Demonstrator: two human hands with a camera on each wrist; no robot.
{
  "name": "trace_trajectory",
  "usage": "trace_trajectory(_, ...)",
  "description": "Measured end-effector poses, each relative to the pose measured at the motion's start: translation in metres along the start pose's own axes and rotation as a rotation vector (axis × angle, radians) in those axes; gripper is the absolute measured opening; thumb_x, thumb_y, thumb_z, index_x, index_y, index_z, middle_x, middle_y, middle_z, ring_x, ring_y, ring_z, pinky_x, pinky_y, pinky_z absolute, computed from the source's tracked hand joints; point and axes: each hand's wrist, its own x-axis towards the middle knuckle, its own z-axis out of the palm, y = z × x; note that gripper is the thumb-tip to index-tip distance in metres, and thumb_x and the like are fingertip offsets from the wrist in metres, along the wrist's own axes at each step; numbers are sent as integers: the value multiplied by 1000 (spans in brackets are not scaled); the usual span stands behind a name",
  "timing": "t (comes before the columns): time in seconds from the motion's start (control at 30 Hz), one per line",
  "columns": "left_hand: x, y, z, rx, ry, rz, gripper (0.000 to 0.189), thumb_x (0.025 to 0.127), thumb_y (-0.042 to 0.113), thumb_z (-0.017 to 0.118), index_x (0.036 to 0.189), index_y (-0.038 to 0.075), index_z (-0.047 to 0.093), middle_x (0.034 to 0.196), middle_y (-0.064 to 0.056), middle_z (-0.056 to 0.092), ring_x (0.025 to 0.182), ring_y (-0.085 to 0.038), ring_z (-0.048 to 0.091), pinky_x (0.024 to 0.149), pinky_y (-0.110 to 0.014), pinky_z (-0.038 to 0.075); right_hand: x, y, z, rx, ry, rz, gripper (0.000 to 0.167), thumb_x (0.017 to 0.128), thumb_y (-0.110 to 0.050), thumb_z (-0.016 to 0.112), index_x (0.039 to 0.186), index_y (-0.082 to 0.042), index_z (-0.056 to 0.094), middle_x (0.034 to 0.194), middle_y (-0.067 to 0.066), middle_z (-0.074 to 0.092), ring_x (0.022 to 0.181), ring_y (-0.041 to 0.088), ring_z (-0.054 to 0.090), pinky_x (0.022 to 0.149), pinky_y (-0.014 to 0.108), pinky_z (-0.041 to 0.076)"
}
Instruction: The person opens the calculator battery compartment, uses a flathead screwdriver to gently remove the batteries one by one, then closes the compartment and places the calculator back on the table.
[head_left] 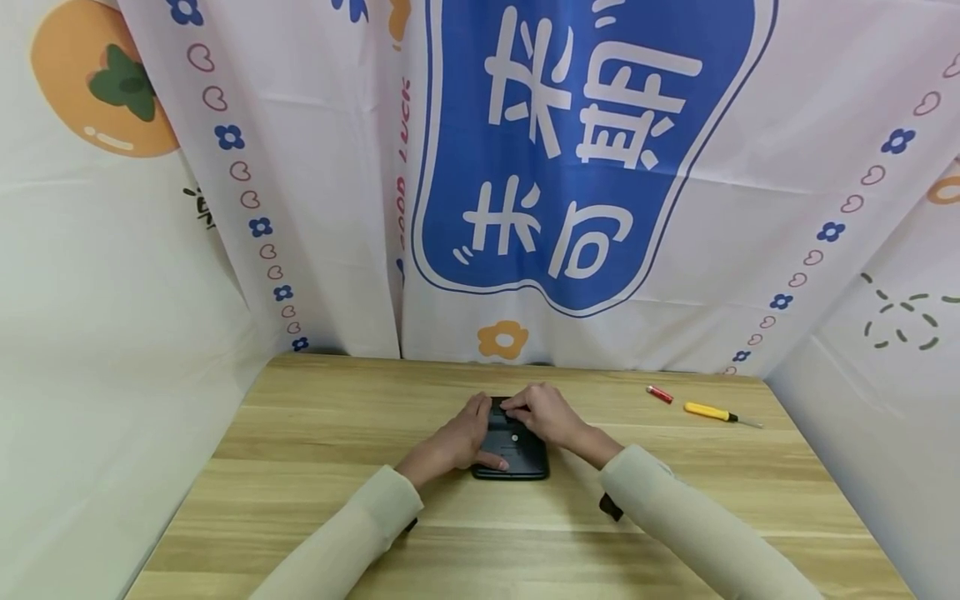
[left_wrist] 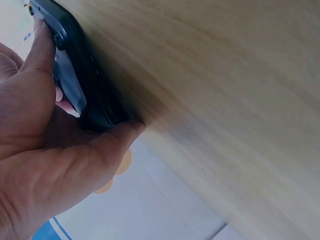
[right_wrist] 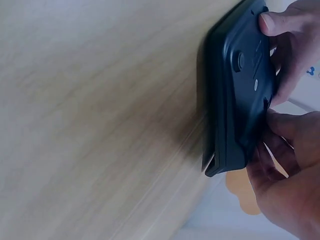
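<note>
A black calculator (head_left: pixel 525 457) lies back side up on the wooden table, with a small white round sticker on it. My left hand (head_left: pixel 463 435) grips its left side, the thumb across the near corner and fingers by the far end. At that far end, my right hand (head_left: pixel 551 415) has curled fingers, its fingertips together over a recess in the back. In the right wrist view the right hand (right_wrist: pixel 292 165) reaches round the thicker end of the calculator (right_wrist: pixel 250 100); I cannot tell what the fingertips pinch there. The left wrist view shows the left hand (left_wrist: pixel 65 155) holding the casing.
To the right on the table (head_left: pixel 315 467) lie a small red battery (head_left: pixel 659 394) and a screwdriver (head_left: pixel 708 411) with a yellow handle. Printed white cloth (head_left: pixel 337 275) hangs behind the table and at both sides. Both forearms wear pale sleeves.
</note>
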Motion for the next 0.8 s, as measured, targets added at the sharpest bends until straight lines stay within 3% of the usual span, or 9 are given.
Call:
trace_trajectory(0.33,-1,0,0,4,5,2,115,88,49,85,163,-8,19,171,-29,18,158,-39,27,122,-47,39,3,-2,1,36,20,41,13,93,0,80,105,-2,85,102,11,81,96,26,79,80,40,65)
trace_trajectory(0.8,-2,-5,0,-102,26,30,115,88,48,86,164,-9,21,171,-31,17,157,-42,30,122,-52,39,2,5,2,74,12,124,12,94,-9,82,105,-6,85,105,7,82,98,20,78,83,39,64)
